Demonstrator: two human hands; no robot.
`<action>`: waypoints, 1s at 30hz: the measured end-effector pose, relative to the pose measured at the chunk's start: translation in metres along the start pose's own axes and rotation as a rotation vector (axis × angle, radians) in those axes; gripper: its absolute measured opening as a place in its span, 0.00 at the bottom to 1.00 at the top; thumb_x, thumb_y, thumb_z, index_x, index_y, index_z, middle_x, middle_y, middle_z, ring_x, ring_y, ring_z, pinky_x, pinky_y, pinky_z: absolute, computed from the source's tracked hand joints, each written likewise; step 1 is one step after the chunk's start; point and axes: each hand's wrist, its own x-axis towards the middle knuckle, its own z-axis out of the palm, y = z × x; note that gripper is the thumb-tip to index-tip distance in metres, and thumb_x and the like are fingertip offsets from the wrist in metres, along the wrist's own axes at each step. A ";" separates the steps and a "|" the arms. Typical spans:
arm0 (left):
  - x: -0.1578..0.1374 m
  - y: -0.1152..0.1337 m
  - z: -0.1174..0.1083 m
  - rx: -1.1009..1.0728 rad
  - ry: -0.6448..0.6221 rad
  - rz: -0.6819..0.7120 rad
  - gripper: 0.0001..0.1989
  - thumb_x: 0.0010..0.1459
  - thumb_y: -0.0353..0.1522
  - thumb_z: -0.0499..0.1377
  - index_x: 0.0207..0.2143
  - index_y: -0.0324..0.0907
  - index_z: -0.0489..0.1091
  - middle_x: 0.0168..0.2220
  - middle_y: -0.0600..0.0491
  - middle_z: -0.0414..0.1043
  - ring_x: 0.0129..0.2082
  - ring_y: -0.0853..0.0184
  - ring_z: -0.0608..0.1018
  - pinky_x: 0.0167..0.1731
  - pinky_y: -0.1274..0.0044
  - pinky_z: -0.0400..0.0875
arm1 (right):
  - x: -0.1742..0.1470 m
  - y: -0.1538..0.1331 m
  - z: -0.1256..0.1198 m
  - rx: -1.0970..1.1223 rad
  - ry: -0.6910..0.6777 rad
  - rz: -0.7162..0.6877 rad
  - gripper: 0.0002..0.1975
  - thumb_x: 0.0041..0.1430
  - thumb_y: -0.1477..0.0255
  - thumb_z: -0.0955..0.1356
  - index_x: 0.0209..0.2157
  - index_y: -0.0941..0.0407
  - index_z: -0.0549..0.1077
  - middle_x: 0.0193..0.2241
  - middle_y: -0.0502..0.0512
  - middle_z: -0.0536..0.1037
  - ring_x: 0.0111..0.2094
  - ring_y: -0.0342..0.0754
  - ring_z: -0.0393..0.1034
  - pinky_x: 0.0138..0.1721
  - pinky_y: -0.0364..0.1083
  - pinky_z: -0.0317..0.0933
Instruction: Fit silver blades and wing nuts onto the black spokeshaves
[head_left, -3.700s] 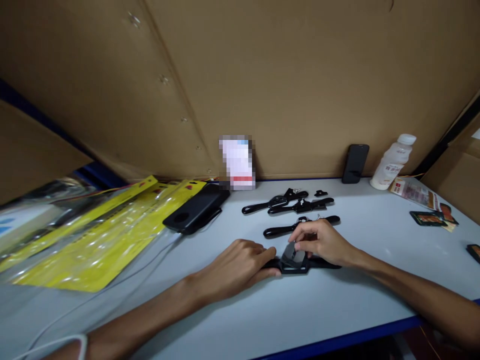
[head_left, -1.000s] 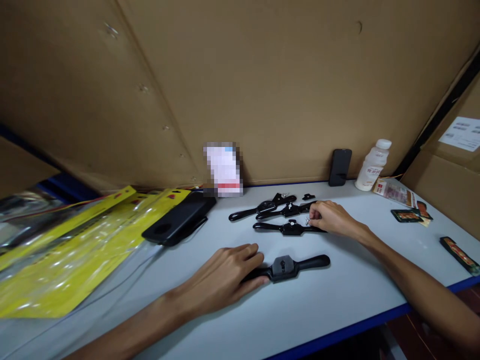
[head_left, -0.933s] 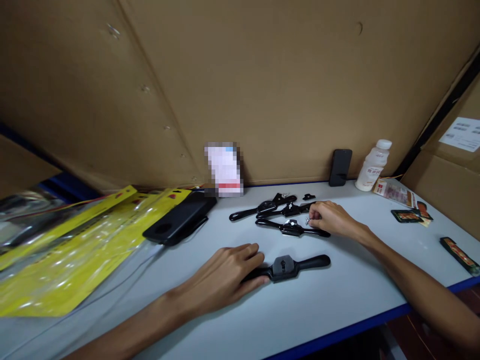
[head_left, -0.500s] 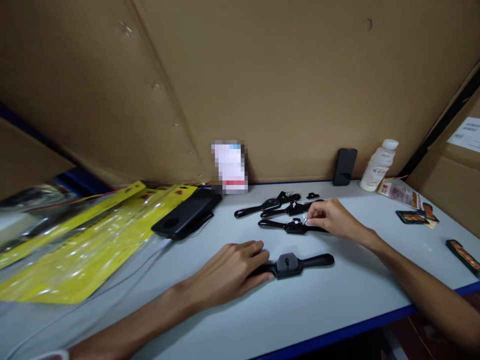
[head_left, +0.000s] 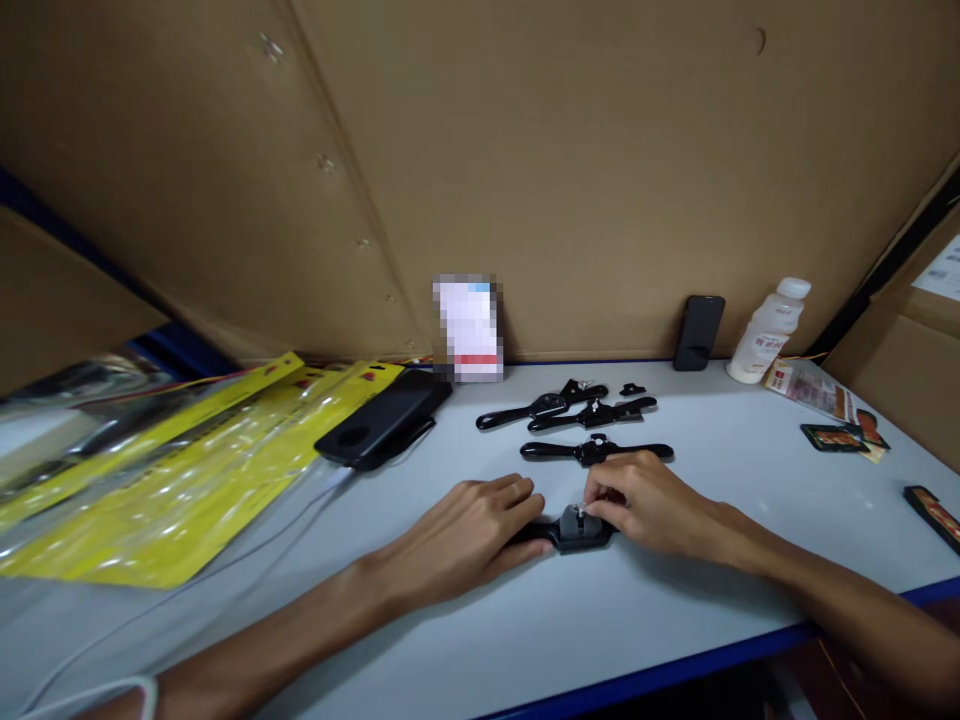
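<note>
The left hand [head_left: 469,525] presses one handle of a black spokeshave [head_left: 576,528] onto the counter [head_left: 675,620] at 6 o'clock. The right hand [head_left: 645,500] pinches a small screw [head_left: 579,511] over its middle. The spokeshave looks stiff, metal and fairly heavy, best gripped by the handles.

White bottle [head_left: 768,331] and dark phone [head_left: 698,332] standing against cardboard wall [head_left: 570,170]; yellow packets [head_left: 187,470] lying left on table [head_left: 675,620].

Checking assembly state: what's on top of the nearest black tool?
A small silver screw sits on the nearest black tool, pinched by the right hand. The left hand covers one handle; the right hides the other.
</note>
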 end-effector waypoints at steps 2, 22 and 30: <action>0.001 0.000 -0.001 -0.013 0.014 0.003 0.21 0.75 0.45 0.48 0.35 0.42 0.68 0.32 0.52 0.72 0.29 0.65 0.73 0.26 0.73 0.61 | -0.001 -0.001 0.000 -0.061 -0.004 -0.040 0.05 0.63 0.79 0.69 0.33 0.57 0.76 0.33 0.55 0.80 0.36 0.47 0.70 0.39 0.46 0.60; 0.001 -0.003 0.003 -0.121 0.030 -0.043 0.21 0.74 0.45 0.51 0.33 0.41 0.68 0.31 0.53 0.71 0.28 0.66 0.73 0.27 0.75 0.61 | 0.002 0.000 -0.006 -0.186 -0.081 -0.256 0.12 0.68 0.79 0.66 0.29 0.57 0.74 0.29 0.53 0.75 0.33 0.47 0.65 0.36 0.46 0.58; 0.002 -0.003 0.003 -0.122 0.027 -0.035 0.20 0.74 0.44 0.51 0.34 0.42 0.69 0.31 0.52 0.72 0.29 0.65 0.74 0.28 0.74 0.63 | 0.006 -0.007 0.008 -0.094 -0.008 -0.154 0.08 0.67 0.80 0.66 0.39 0.58 0.78 0.35 0.57 0.79 0.38 0.49 0.70 0.42 0.47 0.61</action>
